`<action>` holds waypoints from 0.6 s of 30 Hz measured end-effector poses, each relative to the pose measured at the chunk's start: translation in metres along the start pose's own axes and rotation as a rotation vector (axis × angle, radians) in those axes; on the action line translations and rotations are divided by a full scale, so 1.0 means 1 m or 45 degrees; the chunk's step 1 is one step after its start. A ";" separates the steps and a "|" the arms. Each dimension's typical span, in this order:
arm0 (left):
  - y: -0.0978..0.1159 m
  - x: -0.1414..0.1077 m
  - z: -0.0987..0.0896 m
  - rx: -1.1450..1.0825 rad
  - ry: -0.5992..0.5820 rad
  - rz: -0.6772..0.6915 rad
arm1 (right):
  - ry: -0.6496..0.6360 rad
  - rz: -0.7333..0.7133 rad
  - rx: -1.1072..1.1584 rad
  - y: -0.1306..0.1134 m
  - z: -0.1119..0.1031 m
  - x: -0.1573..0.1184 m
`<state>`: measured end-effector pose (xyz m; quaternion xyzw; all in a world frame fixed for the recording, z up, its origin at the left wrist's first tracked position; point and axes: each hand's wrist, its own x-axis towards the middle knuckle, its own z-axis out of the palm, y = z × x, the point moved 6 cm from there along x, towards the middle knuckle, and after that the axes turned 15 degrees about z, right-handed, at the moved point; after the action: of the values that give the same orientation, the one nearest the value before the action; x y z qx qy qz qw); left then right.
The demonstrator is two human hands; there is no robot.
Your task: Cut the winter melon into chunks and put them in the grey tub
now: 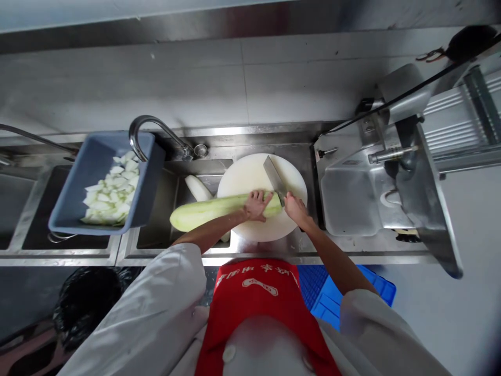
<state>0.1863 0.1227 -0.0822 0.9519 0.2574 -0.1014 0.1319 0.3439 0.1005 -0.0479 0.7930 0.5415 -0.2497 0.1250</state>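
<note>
A long pale green peeled gourd (207,211) lies across a round white cutting board (246,175), its left end reaching out over the sink. My left hand (256,205) rests on top of the gourd near its right end, fingers spread. My right hand (295,207) is closed round the handle of a cleaver (274,176). The cleaver's wide blade points up and to the left, its lower part at the gourd's right end. Behind the gourd, another whitish gourd (198,189) sits partly in the sink.
A blue-grey bin (152,185) with cut white pieces (113,193) stands at the left. A curved faucet (156,121) rises behind the sink (156,224). At the right is a metal slicing machine (426,193) with a steel tray (346,201).
</note>
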 end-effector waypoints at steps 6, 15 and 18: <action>0.059 -0.014 0.014 -0.043 -0.113 0.542 | 0.034 -0.013 0.007 0.004 0.000 0.003; 0.088 -0.054 0.023 -0.311 -0.008 0.950 | 0.068 -0.048 -0.003 0.002 0.000 0.000; 0.071 -0.065 0.015 -0.207 0.023 0.418 | 0.081 -0.045 0.017 0.002 -0.001 -0.002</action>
<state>0.1660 0.0291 -0.0650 0.9682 0.1072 -0.0488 0.2208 0.3451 0.0987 -0.0456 0.7917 0.5574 -0.2301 0.0978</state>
